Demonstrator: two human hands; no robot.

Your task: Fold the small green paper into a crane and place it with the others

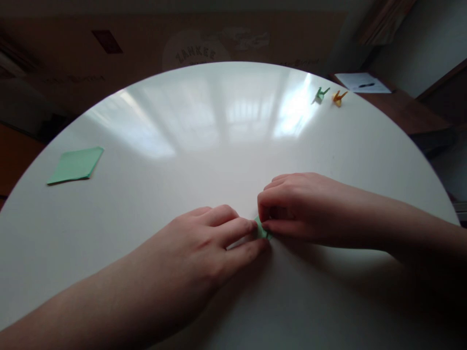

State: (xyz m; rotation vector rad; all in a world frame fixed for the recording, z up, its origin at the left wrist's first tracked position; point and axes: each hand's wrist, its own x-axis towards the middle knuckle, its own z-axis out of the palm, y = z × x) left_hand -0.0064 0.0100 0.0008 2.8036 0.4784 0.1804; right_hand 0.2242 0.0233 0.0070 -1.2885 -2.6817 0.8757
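Note:
A small folded piece of green paper (261, 229) lies on the white round table (226, 180), mostly covered by my fingers. My left hand (215, 243) comes in from the lower left, its thumb and index fingertips gripping the paper's near and left side. From the right, my right hand (288, 206) pinches the paper's right side between thumb and curled index finger. Both hands meet at the paper, close to the tabletop. How the paper is folded cannot be made out under the fingers.
A stack of green paper squares (76, 165) lies at the table's left. Near the far right edge stand a green paper crane (320, 95) and an orange paper crane (339, 98). Beyond, a brown side table (408, 114) holds white sheets (361, 81) with a dark pen (367, 85).

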